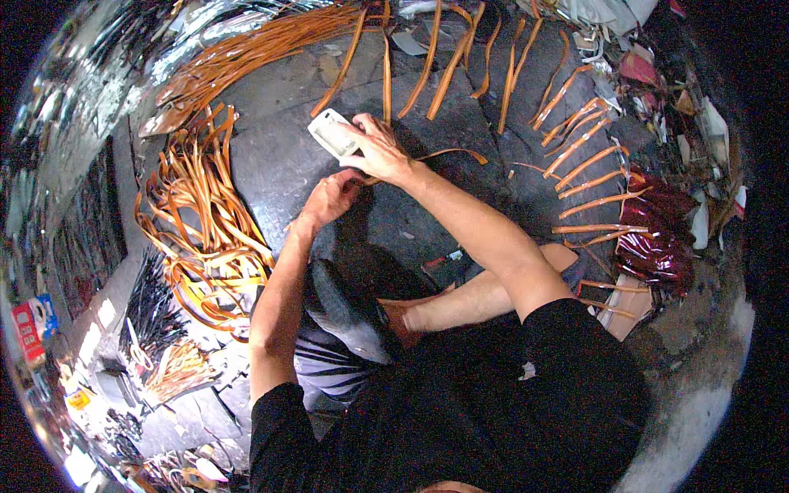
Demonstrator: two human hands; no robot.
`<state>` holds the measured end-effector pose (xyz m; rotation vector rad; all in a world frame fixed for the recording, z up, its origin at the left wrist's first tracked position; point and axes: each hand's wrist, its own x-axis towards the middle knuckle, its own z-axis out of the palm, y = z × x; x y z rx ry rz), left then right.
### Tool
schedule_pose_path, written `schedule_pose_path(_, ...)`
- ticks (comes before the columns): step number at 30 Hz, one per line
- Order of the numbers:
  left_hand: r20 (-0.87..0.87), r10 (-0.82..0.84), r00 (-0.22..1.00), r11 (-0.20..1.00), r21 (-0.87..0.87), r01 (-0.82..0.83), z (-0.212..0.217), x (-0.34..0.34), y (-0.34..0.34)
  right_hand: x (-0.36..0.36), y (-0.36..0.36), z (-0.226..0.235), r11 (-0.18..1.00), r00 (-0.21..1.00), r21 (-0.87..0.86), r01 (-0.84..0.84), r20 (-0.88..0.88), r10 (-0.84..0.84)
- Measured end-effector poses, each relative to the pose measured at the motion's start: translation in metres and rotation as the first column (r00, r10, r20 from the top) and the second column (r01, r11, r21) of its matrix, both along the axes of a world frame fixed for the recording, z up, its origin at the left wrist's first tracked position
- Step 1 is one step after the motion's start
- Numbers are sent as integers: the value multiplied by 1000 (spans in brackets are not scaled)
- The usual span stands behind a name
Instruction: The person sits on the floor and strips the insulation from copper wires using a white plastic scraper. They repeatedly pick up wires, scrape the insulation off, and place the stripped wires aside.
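In front of me, my right hand (380, 154) closes round the near right edge of a small white rectangular case (329, 134) with rounded corners. Its exact kind is unclear. Just below and to the left is my left hand (333, 197), its fingers pinched together at the end of a narrow brown strip (456, 153). The strip passes under my right wrist, and its loose end curves out to the right. My fingers partly hide where the strip meets my left hand.
Many brown strips (440, 70) fan out along the far and right sides of the dark floor (279, 164). A tangled pile of strips (197, 205) lies left, a long bundle (255, 49) far left. Dark red shiny material (653, 238) and scraps sit right. My bent leg (460, 308) is close below.
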<state>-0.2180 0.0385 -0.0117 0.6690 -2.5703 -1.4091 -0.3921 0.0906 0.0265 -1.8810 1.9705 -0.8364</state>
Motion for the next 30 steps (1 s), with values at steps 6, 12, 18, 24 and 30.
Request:
schedule_pose_path(6, -52, -38, 998, 999, -4, 37, -5, -10, -2, -2, -6, 21, 996, 952, 90, 18, -305, 10)
schedule_pose_path(12, -100, -26, 995, 998, -60, 20, 3, -8, 0, -6, 5, 40, 997, 956, 65, -37, -289, 54)
schedule_pose_path(18, -54, -73, 996, 997, -28, 71, 29, -15, 7, -24, 35, 18, 934, 983, -310, 176, 10, -182)
schedule_pose_path(24, -108, -106, 988, 978, -191, 84, 19, -14, 3, -45, 151, 31, 813, 466, 511, 279, 668, -580)
schedule_pose_path(30, -73, -94, 993, 972, -224, 76, 12, -14, 1, -31, 144, 27, 749, 584, 647, 143, 556, -592)
